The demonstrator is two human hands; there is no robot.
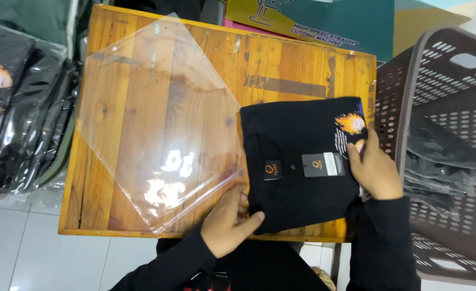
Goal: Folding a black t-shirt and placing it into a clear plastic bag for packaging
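A folded black shirt (297,140) with a small hang tag and an orange flame print lies on the right half of a wooden table (281,59). My right hand (375,170) grips the shirt's right edge near the flame print. A clear plastic bag (157,118) lies flat on the left half of the table, its corner meeting the shirt. My left hand (228,222) rests at the table's front edge, pinching the bag's opening at the shirt's lower left corner.
A brown perforated plastic basket (448,81) with bagged dark garments stands at the right. Several bagged black shirts (11,108) are stacked at the left. A green and yellow box (324,21) lies behind the table. White floor tiles show below.
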